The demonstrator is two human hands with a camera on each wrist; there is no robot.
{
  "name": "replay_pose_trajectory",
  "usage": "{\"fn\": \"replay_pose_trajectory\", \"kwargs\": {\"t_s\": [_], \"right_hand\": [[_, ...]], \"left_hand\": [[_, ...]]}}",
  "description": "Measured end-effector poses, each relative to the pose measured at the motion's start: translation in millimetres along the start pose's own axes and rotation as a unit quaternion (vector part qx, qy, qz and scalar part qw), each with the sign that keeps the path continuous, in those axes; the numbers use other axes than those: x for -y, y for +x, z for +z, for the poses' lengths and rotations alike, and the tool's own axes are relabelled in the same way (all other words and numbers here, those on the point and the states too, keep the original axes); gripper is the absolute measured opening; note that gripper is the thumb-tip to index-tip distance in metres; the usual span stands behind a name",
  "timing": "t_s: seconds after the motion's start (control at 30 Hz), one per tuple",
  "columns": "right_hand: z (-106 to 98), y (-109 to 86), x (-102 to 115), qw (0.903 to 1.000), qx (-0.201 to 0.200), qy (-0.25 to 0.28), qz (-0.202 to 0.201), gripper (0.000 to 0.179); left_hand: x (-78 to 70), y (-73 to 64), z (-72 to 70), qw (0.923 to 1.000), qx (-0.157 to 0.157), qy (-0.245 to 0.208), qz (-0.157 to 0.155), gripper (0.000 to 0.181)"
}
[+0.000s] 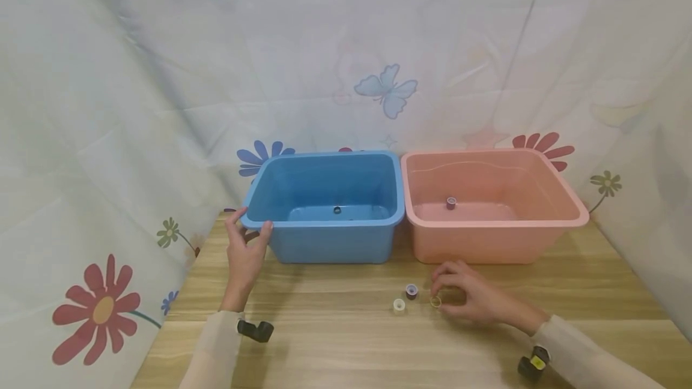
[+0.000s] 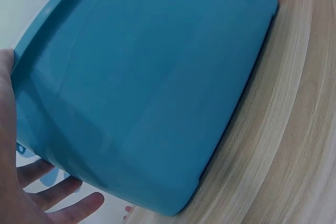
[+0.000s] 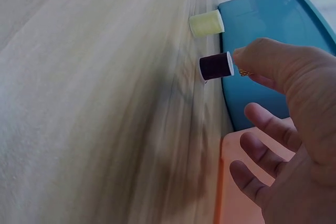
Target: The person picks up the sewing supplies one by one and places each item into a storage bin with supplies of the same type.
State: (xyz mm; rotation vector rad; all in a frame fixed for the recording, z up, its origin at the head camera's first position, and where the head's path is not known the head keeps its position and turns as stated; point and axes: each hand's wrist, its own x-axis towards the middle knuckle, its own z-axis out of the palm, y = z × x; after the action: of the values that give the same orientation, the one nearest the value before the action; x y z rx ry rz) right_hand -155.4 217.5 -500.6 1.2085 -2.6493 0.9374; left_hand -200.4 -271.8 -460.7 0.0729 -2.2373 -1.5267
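Near two thread spools (image 1: 411,292), a gold ring (image 1: 435,302) is pinched by the right hand (image 1: 470,298). A dark ring (image 1: 337,210) is contained in the blue tub (image 1: 331,242), gripped by the left hand (image 1: 247,257); one purplish spool (image 1: 451,203), in the pink tub (image 1: 486,242).

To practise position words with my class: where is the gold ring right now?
In the head view, the gold ring is right of centre, pinched by the right hand, with the dark spool to its left and the pink tub beyond.
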Motion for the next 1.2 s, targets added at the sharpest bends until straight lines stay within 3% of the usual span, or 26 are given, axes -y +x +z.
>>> {"fn": "replay_pose_trajectory", "kwargs": {"t_s": [0.37,0.47,0.57,0.7,1.2], "right_hand": [[-12.2,3.6,9.7,0.9984,-0.019,-0.027,-0.046,0.035],[-16.1,5.2,12.4,0.9978,-0.023,-0.033,-0.053,0.036],[-19.4,6.6,14.9,0.9975,-0.024,-0.033,-0.057,0.036],[-21.6,7.8,16.3,0.9974,-0.023,-0.033,-0.060,0.037],[-36.2,16.6,30.0,0.9962,-0.021,-0.038,-0.075,0.036]], "left_hand": [[-0.8,-1.6,0.2,1.0000,0.004,-0.002,-0.001,0.070],[-16.7,-7.2,-1.0,0.9999,0.009,-0.001,-0.011,0.071],[-17.9,-7.5,-1.0,0.9997,0.011,0.000,-0.020,0.072],[-2.3,-2.2,0.8,0.9999,0.007,0.003,-0.015,0.072],[-2.3,-1.4,-0.2,1.0000,-0.001,0.006,-0.003,0.071]]}}
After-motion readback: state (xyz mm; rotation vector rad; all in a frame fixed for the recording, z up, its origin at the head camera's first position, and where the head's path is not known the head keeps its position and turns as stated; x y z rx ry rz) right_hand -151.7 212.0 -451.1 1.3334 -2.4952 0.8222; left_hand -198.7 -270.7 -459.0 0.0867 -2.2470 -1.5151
